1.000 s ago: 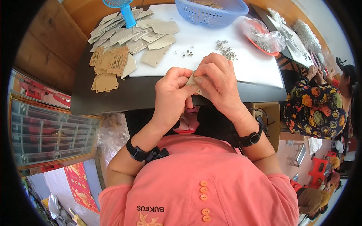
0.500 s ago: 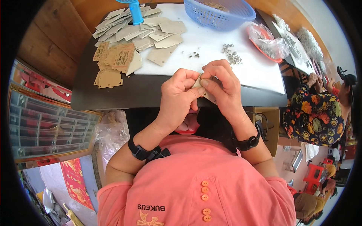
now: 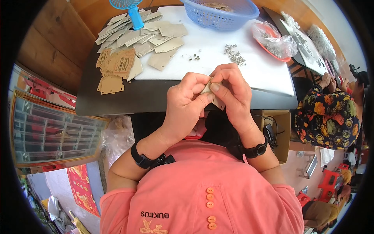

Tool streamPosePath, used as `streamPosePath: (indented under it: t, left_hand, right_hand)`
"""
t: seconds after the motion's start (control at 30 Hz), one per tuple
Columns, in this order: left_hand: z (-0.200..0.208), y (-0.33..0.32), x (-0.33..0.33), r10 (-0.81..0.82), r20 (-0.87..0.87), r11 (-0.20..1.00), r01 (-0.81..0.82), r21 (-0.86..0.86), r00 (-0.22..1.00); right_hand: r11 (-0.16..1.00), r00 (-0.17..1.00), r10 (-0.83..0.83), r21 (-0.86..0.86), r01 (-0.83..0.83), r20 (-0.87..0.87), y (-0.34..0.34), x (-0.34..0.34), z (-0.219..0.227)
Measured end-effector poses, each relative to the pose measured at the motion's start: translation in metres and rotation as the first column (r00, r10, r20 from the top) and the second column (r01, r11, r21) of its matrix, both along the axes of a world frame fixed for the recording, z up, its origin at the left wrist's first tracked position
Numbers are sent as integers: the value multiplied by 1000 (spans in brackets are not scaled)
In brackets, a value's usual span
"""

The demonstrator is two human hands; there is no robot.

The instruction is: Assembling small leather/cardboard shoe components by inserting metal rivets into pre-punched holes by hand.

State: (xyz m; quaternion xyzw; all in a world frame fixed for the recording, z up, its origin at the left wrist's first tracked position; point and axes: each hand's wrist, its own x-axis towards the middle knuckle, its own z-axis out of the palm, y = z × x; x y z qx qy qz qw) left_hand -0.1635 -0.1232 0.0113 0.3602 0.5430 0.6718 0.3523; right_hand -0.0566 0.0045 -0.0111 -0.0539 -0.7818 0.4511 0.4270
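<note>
Just over the table's near edge, my left hand (image 3: 186, 102) and my right hand (image 3: 232, 91) meet around one small beige card (image 3: 218, 102) with punched holes. Both thumbs press on it, and the fingers are curled closed about its edges. My fingers cover most of the card, so I cannot make out whether a small metal piece is pinched with it. Beyond my hands, a few small metal pieces (image 3: 193, 57) lie on the white sheet (image 3: 206, 41). A larger cluster of silver metal bits (image 3: 234, 54) is spread to their right.
Beige cards (image 3: 144, 35) heap at the far left, with printed brown cards (image 3: 120, 62) in front. A blue fan (image 3: 135, 18) stands among them. A blue basket (image 3: 222, 17) and a red plate (image 3: 286, 59) with a plastic bag sit farther back. To the right, a person in a floral top (image 3: 327, 119) works.
My hands stay together on the card, with slight finger shifts. The whole view has shifted a little, so the table items appear slightly farther left.
</note>
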Motion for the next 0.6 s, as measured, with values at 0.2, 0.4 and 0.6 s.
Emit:
streamPosePath:
  t: [0.2, 0.4, 0.6]
  left_hand:
    - [-7, 5, 2, -15, -298, 994, 47, 100, 954]
    - [3, 2, 0, 15, -511, 998, 17, 58, 859]
    - [0, -1, -2, -17, -528, 986, 103, 133, 849]
  right_hand:
    - [940, 998, 55, -335, -62, -30, -8, 9, 2]
    - [803, 993, 117, -586, -104, -17, -12, 15, 21]
    - [951, 985, 63, -308, -11, 161, -13, 25, 33]
